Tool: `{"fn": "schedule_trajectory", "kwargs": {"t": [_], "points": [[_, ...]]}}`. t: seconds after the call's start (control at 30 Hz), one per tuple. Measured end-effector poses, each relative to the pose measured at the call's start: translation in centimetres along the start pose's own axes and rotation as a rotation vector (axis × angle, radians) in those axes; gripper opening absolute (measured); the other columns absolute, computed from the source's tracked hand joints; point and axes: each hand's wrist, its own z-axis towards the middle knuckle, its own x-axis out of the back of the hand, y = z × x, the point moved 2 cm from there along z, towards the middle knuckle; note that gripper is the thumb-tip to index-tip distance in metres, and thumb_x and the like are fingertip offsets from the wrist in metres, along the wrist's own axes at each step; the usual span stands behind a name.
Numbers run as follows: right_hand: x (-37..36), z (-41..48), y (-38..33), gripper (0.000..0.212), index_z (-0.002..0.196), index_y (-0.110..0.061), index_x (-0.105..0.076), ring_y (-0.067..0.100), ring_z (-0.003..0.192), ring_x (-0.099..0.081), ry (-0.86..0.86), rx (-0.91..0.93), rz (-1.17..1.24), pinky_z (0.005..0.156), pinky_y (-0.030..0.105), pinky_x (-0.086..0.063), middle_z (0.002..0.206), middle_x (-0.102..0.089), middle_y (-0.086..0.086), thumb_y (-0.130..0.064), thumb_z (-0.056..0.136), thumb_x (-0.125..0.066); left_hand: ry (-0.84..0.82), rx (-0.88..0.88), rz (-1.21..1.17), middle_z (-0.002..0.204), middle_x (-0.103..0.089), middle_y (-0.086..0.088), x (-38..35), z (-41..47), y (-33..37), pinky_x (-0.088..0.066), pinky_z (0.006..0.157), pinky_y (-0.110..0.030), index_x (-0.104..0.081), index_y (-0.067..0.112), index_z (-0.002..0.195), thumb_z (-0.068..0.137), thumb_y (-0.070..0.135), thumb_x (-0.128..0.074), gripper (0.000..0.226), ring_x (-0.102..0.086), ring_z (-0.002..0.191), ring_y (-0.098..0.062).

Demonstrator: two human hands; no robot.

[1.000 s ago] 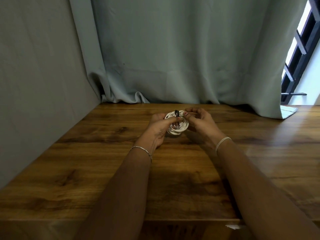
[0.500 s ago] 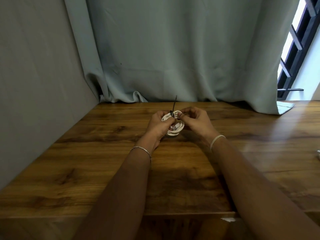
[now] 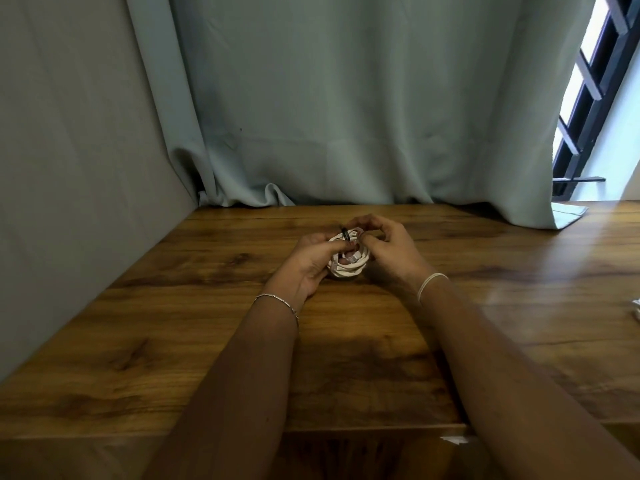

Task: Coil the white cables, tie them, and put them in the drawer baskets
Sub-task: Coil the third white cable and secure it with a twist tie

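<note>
From the head view we see our left hand [image 3: 313, 259] gripping the coiled cable [image 3: 348, 261] above the surface [image 3: 173, 323], near its far edge, while our right hand [image 3: 388, 251] pinches the black tie [image 3: 344, 233] wrapped around the coil's top.

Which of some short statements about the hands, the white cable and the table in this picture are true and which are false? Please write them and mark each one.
1. Both hands hold the coiled white cable. True: the left hand and the right hand grip it from either side.
2. A red tie is wrapped around the coil. False: the black tie crosses its top.
3. The coil lies in a basket. False: it is held over the wooden table; no basket shows.
4. A curtain hangs behind the table. True.
5. Both wrists are bare. False: each wears a thin band.
</note>
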Motion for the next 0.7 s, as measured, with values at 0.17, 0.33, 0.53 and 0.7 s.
{"fn": "schedule_trajectory", "kwargs": {"t": [0.17, 0.33, 0.53, 0.7], "points": [[0.16, -0.02, 0.16, 0.025, 0.102, -0.021, -0.068, 0.024, 0.091, -0.07, 0.002, 0.05, -0.089, 0.081, 0.05, -0.057, 0.108, -0.068, 0.001, -0.003, 0.092, -0.054, -0.042, 0.07, -0.161, 0.086, -0.069, -0.019, 0.06, -0.87, 0.65, -0.053, 0.081, -0.04, -0.064, -0.004, 0.094, 0.085, 0.007, -0.047, 0.023, -0.064, 0.075, -0.027], [-0.08, -0.17, 0.35, 0.024, 0.1, -0.031, -0.067, 0.022, 0.1, -0.065, 0.004, 0.137, -0.194, 0.084, 0.051, -0.055, 0.108, -0.067, 0.001, -0.015, 0.086, -0.055, -0.081, 0.042, -0.103, 0.11, -0.07, -0.019, 0.28, -0.98, 0.47, -0.052, 0.094, -0.044, -0.064, -0.001, 0.119, 0.085, 0.028, -0.067, 0.045, -0.068, 0.097, -0.03], [0.0, -0.24, 0.17, 0.022, 0.099, -0.016, -0.072, 0.026, 0.095, -0.07, -0.017, 0.016, 0.049, 0.088, 0.05, -0.055, 0.104, -0.071, 0.008, -0.002, 0.093, -0.055, -0.006, -0.004, -0.009, 0.106, -0.07, -0.023, 0.61, -0.85, 0.0, -0.057, 0.082, -0.036, -0.066, -0.004, 0.112, 0.074, 0.005, -0.076, 0.041, -0.07, 0.09, -0.028], [-0.04, -0.28, 0.42, 0.019, 0.101, -0.009, -0.071, 0.031, 0.099, -0.068, 0.019, -0.086, 0.187, 0.092, 0.048, -0.054, 0.105, -0.071, 0.015, -0.002, 0.093, -0.056, 0.104, -0.136, 0.216, 0.082, -0.074, -0.012, -0.03, -0.32, 0.03, -0.058, 0.07, -0.031, -0.069, 0.003, 0.095, 0.078, 0.011, -0.077, 0.02, -0.071, 0.073, -0.021]]}}
